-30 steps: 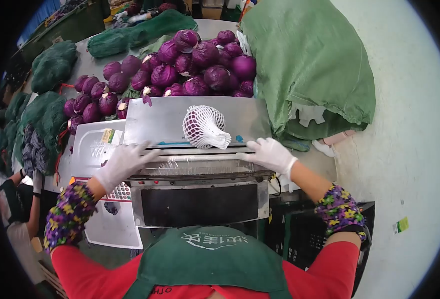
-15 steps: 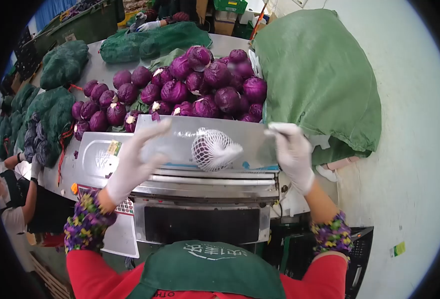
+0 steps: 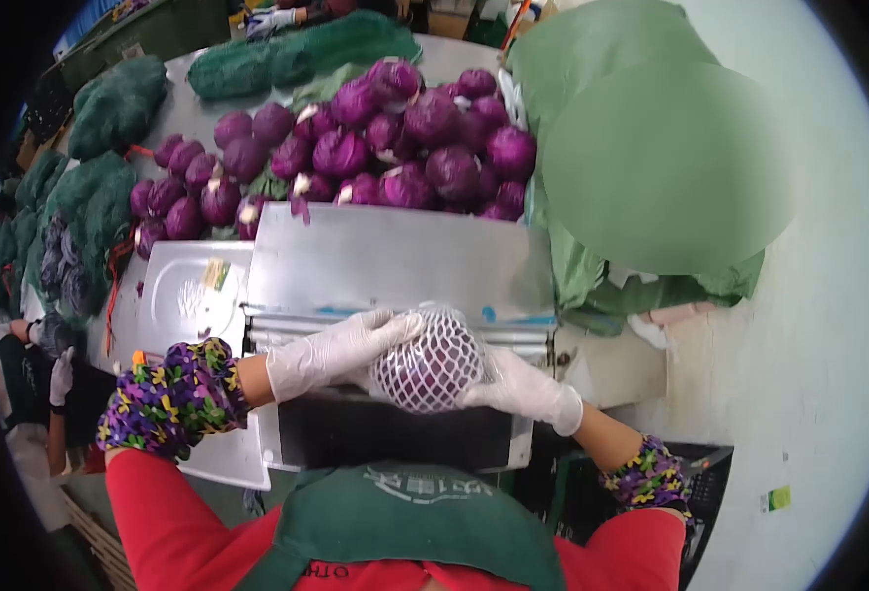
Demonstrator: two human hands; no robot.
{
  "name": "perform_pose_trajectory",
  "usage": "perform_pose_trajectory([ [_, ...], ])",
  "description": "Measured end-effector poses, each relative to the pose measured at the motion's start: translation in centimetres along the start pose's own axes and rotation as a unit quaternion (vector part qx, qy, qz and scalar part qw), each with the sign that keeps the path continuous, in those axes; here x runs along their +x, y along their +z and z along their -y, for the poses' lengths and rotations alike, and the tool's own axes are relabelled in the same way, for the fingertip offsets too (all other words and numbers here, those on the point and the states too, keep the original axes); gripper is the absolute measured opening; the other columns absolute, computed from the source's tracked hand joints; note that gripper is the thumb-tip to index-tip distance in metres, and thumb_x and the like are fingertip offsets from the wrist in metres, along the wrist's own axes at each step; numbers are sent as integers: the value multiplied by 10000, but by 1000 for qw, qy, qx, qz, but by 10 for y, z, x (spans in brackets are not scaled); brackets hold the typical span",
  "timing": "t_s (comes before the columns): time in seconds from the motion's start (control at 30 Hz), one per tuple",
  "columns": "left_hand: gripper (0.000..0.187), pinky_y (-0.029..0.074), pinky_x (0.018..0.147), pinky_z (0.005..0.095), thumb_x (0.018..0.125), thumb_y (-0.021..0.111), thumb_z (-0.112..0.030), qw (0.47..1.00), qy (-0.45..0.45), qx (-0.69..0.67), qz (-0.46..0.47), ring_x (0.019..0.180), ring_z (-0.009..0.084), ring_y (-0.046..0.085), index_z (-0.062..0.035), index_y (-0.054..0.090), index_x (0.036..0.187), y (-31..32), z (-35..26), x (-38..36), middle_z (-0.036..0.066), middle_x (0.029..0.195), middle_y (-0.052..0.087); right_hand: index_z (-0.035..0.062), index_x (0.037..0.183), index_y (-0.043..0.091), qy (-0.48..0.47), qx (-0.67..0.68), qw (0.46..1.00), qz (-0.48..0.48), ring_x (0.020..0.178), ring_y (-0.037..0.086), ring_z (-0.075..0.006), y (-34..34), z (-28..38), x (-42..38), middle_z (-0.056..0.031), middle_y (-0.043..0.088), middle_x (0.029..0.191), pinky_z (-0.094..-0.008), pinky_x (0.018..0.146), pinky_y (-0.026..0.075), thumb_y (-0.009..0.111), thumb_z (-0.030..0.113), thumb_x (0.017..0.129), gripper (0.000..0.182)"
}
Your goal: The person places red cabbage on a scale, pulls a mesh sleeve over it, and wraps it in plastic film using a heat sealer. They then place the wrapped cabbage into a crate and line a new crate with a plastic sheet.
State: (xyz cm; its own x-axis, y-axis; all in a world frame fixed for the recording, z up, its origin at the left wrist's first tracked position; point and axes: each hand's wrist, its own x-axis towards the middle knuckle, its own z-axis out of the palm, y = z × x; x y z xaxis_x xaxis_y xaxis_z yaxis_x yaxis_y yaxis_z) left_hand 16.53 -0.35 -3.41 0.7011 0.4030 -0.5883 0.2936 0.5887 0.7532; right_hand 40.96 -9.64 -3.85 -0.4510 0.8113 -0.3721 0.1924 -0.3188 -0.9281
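A purple cabbage in a white foam net is held between both hands above the front of a metal machine. My left hand, in a thin white glove, lies against its left and upper side with the fingers closed round it. From the right, my right hand, gloved too, presses on the lower right side, its fingertips partly hidden behind the cabbage. Some fine plastic wrinkles show over the net. Behind the machine lies a heap of bare purple cabbages.
A white scale tray stands left of the machine. Green net sacks lie behind and left of the heap. A large green sack fills the right side. At the far left a co-worker's gloved hand shows.
Both hands have come down and inward onto the netted cabbage, which was lying on the metal plate. It is now lifted off, nearer the body. The view has shifted slightly.
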Motion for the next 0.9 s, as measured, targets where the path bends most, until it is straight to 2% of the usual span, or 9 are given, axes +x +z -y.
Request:
perform_pose_trajectory([
  [0.13,692,536,924,437,957,358,-637,971,-135,-142,135,1228,250,537,-167,337,1464,34,46,-36,108,1385,504,-30,1307,492,126,140,981,41,1084,558,-144,52,-39,-54,-89,592,1230,-317,953,474,676,467,878,682],
  [0.4,618,476,1006,361,1006,401,-500,961,-145,-229,62,1200,217,548,-35,399,1413,44,123,-29,133,1355,514,13,1237,536,159,220,962,-5,935,553,-107,89,-103,-63,-34,595,1060,-249,842,469,601,350,952,446],
  [0.47,578,510,941,319,956,589,-367,1000,9,15,-21,1075,197,617,15,443,1365,38,135,-54,119,1266,587,5,1257,524,137,277,950,-37,990,559,-114,99,-100,-74,-46,592,1109,-254,881,463,580,313,963,430],
  [0.6,353,512,885,322,923,633,-179,891,239,340,-184,991,205,650,32,573,1200,16,194,-116,141,1151,638,-17,1325,473,53,428,883,-185,1150,546,-135,126,-88,-114,-80,554,1267,-284,994,435,517,173,985,392],
  [0.63,275,514,815,305,937,617,-174,884,231,345,-215,921,183,650,25,588,1125,9,207,-121,113,1067,656,-35,1246,529,15,161,953,-258,1071,603,-150,130,-130,-120,-100,616,1175,-308,949,476,472,134,1000,303],
  [0.67,211,517,744,288,952,601,-169,877,219,349,-246,851,162,649,18,603,1051,10,211,-125,85,984,673,-35,1246,529,17,162,953,-256,1071,603,-150,131,-134,-120,-100,616,1175,-308,949,476,472,134,1000,303],
  [0.7,198,463,624,269,993,544,-226,935,204,94,-275,748,121,614,-38,604,974,25,209,-114,27,878,667,-40,1166,563,26,106,956,-273,988,635,-154,133,-137,-120,-105,649,1072,-301,880,504,454,133,1008,258],
  [0.83,295,459,611,235,1032,440,-338,911,148,-345,-172,697,93,564,-114,564,885,19,197,-90,-30,757,553,-7,914,617,81,164,893,-411,553,543,-85,121,-92,-116,-31,572,627,-222,524,442,415,201,1034,314],
  [0.9,275,440,591,239,1009,493,-335,881,55,-338,-326,693,93,532,-90,585,924,52,163,-101,-18,729,544,4,913,621,95,232,874,-416,466,387,-74,105,-109,-135,12,457,558,-230,450,315,413,267,1035,357],
])
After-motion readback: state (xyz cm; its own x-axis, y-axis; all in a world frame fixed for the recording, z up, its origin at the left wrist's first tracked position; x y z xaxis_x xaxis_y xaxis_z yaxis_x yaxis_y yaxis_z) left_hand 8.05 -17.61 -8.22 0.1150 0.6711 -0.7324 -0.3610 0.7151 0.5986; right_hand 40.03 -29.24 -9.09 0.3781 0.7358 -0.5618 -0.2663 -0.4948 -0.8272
